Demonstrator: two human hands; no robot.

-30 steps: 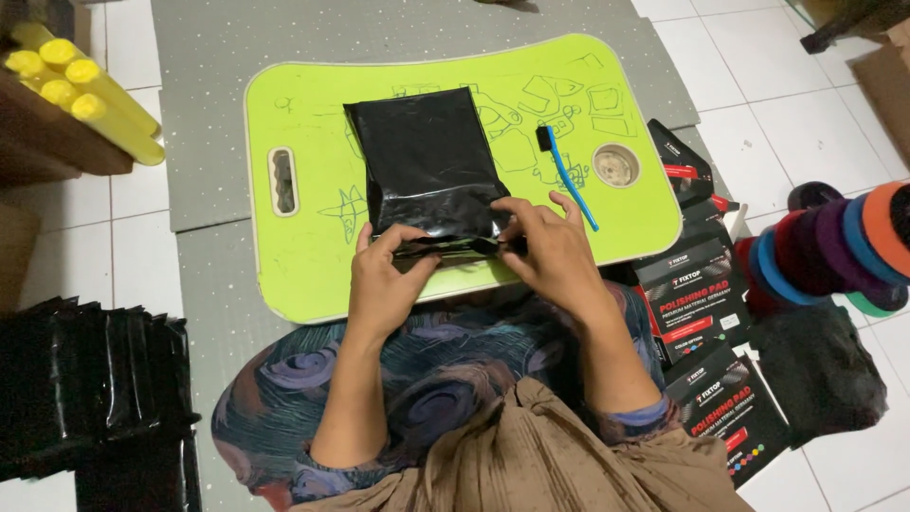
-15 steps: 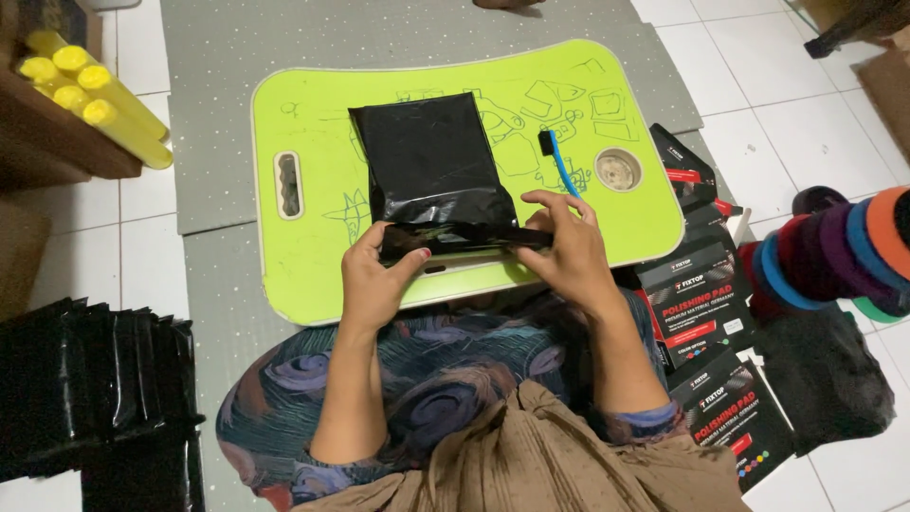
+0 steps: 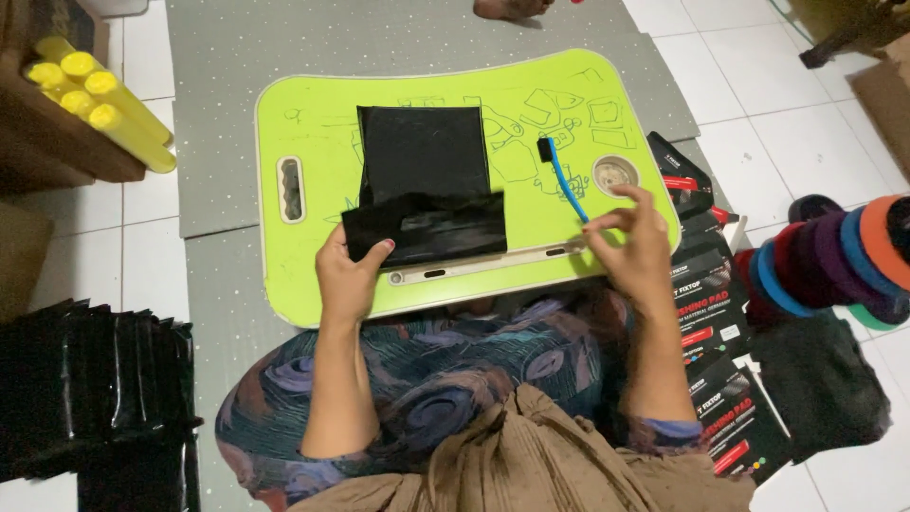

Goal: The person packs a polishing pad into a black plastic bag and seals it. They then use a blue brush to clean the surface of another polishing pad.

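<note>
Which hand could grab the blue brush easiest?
Probably the right hand: its fingertips are right beside the blue brush on the green lap desk. The left hand is farther off and pins the black pouch.

White tiled floor [image 3: 796, 85], grey speckled mats [image 3: 379, 28], wooden shelf [image 3: 38, 142] at left.

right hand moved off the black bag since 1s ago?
Yes. The right hand left the black bag and went right, to the blue brush on the green tray.

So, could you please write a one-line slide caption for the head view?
Left hand pins a folded black bag on a green lap desk; right hand reaches a blue brush.
</note>
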